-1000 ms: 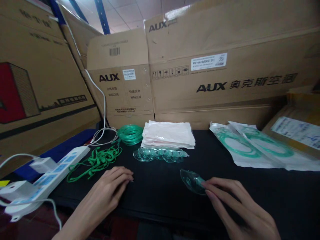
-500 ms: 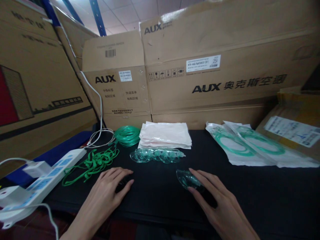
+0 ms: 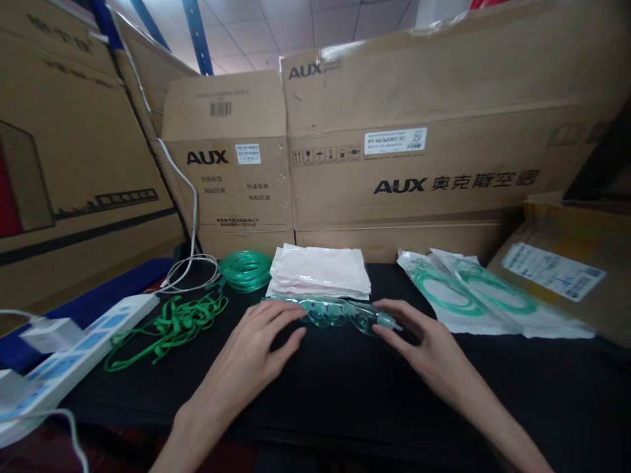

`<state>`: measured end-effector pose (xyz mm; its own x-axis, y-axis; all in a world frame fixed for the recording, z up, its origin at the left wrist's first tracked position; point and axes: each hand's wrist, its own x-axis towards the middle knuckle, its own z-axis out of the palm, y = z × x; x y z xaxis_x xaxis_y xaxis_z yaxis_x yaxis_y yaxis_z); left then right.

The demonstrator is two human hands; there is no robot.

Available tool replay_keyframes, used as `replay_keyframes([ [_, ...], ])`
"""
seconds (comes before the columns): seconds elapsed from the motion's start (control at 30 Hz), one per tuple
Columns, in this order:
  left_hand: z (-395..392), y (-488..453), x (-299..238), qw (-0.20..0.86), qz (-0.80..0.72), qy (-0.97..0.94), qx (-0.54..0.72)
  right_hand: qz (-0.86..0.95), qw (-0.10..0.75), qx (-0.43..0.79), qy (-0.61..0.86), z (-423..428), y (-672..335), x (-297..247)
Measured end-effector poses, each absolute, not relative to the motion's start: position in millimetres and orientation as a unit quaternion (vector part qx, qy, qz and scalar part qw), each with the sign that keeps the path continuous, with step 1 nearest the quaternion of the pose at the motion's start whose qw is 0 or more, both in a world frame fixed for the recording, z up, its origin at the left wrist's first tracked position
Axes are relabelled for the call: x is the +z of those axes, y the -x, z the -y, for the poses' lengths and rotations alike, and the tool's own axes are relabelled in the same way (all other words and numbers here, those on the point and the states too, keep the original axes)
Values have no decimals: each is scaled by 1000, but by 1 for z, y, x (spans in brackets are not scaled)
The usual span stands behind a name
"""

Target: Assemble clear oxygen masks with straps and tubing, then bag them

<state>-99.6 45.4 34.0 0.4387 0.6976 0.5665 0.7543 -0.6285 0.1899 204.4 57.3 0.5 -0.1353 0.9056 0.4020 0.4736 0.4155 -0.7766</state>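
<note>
A row of clear green-tinted masks [image 3: 328, 309] lies on the black table [image 3: 345, 401] in front of a stack of white pouches [image 3: 320, 269]. My right hand [image 3: 424, 341] has its fingers closed on one clear mask [image 3: 378, 320], held against the right end of that row. My left hand [image 3: 256, 348] is open, its fingers stretched flat and touching the row's left end.
A coil of green tubing [image 3: 245, 269] and loose green straps [image 3: 167, 325] lie to the left, beside a white power strip [image 3: 73, 348] and a white cable [image 3: 190, 263]. Sealed bags of tubing [image 3: 463, 295] lie at the right. Large AUX cardboard boxes [image 3: 419, 171] wall the back and left.
My right hand has carried the single mask forward and left to the row of masks. My left hand has slid forward from the table's front edge to the row's left end.
</note>
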Motion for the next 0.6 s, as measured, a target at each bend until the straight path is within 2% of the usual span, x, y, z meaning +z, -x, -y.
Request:
replay_keyframes([
  [0.23,-106,62,28,-19,372,869,-325,775,377,285,420,-109,-203,13],
  [0.6,-116,68,14,-67,356,877,-316,799,358,268,402,-103,-191,2],
])
